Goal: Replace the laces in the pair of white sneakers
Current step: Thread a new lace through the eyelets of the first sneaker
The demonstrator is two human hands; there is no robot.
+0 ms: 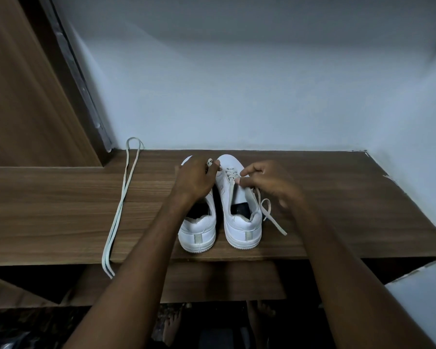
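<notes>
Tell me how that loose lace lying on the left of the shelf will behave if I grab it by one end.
The loose lace is probably floppy: it lies doubled in a soft loop. It looks flat and thin, so likely very light. Its ends hang over the edge of the shelf, so a tug may slide it off.

hands (196,178) pinching lace (267,210), white sneakers (239,215)

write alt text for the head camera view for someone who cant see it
Two hands work the lace on the right white sneaker of a pair on a wooden shelf: left hand pinches one end, right hand pinches lace at the eyelets. A loose lace lies left, beside the left sneaker.
</notes>
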